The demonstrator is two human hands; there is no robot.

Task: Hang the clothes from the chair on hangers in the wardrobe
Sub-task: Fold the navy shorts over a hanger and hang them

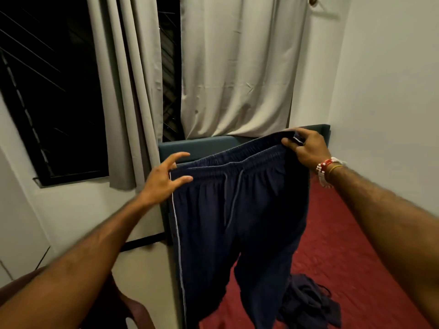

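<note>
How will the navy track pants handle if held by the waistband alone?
Likely floppy: the navy track pants hang limp from the right hand gripping the waistband. Probably light, since one grip carries them. The left hand is open at the other side, so that side may sag.

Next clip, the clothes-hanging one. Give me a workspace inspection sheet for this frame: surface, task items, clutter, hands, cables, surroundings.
Surface: bed with a red sheet, at right.
Job's things: navy track pants held up by the waistband, legs hanging down in front of the bed; brown chair at lower left; no hanger or wardrobe in view.
Clutter: dark garment crumpled on the sheet.
Grippers: right hand grips the waistband's right end; left hand has its fingers spread at the left end, contact unclear.
Cables: nothing seen.
Surroundings: teal headboard, pale curtains, barred window, white walls.
</note>
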